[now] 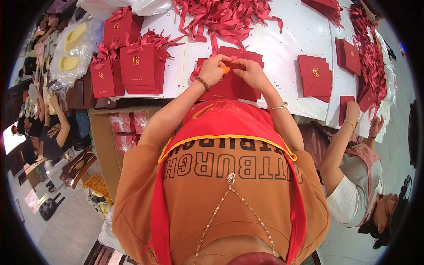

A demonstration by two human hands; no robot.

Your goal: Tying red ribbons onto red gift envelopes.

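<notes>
Flat red paper gift bags (229, 86) lie on the white table in front of me, under both hands. My left hand (213, 71) is closed, pinching a red ribbon (239, 53) near the upper edge of the top bag. A small orange piece (225, 70) shows at its fingers; I cannot tell what it is. My right hand (254, 76) is bent with its fingertips pressed together at the same edge, beside the left, on the ribbon. The fingertips partly hide where ribbon and bag meet. More ribbon loops out left of my left hand.
A heap of red ribbons (225, 20) lies beyond my hands. Ribboned bags (138, 66) stand at left, above an open cardboard box (104, 145). Flat bags (314, 77) lie at right. There a co-worker's hand (352, 110) touches another bag. Wrapped yellow slippers (68, 63) are far left.
</notes>
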